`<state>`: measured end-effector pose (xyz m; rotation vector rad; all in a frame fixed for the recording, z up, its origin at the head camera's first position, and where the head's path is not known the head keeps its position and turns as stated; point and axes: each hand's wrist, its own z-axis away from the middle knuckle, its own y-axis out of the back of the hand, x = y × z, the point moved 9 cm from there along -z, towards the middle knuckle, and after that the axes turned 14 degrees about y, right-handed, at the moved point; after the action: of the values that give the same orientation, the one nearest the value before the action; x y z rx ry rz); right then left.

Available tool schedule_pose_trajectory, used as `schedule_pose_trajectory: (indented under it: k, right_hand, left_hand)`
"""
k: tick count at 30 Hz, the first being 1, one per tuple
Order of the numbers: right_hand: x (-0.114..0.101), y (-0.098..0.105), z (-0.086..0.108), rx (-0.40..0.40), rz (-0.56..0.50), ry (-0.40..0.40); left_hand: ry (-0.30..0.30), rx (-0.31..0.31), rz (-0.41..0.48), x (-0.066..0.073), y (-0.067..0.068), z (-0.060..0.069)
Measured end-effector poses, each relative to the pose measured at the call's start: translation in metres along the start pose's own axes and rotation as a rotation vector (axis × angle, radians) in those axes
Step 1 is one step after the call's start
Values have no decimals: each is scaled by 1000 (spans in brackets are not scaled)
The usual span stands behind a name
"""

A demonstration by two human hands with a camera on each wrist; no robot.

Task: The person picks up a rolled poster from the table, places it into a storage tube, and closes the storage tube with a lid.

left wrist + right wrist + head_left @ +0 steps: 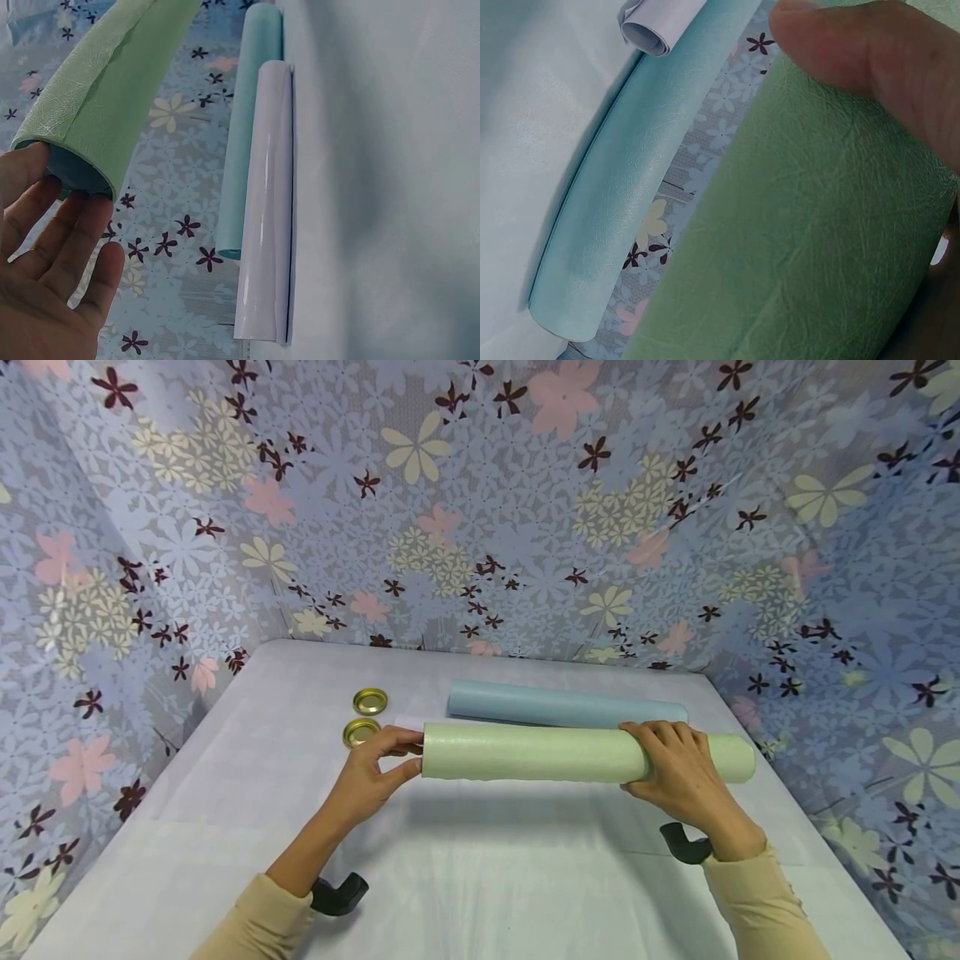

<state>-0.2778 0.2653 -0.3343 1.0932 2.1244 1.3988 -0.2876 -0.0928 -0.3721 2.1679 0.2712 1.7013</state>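
Note:
A pale green rolled sheet [532, 753] is held level above the table, its long edge visible as a seam in the left wrist view. My right hand [678, 772] grips around it toward its right end. At the open left end, my left hand [375, 772] pinches the rim, with the thumb and fingertips at the tube's mouth [79, 169]. Behind it on the table lies a light blue roll [562, 703]. A white roll [264, 210] rests beside the blue one, mostly hidden behind the green roll in the head view.
Two gold-coloured round lids [371, 701] lie at the back left of the white-covered table [480, 877], near my left hand. A floral curtain [480, 510] hangs behind and at both sides of the table.

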Motion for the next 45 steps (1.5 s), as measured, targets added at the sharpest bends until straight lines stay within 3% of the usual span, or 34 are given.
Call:
schedule_pose_trajectory:
  k: [11, 19, 27, 38, 45]
  right_hand:
    - [3, 3, 4, 5, -3, -17]
    - [6, 6, 8, 12, 10, -22]
    - [8, 6, 12, 11, 12, -23]
    - [7, 6, 15, 11, 13, -20]
    - [7, 6, 16, 15, 10, -21]
  left_hand:
    - [6, 27, -9, -6, 10, 5]
    - [24, 83, -73, -21, 35, 5]
    - [79, 147, -232, -37, 63, -4]
    - [185, 66, -425, -65, 65, -29]
    - [209, 47, -486, -80, 63, -43]
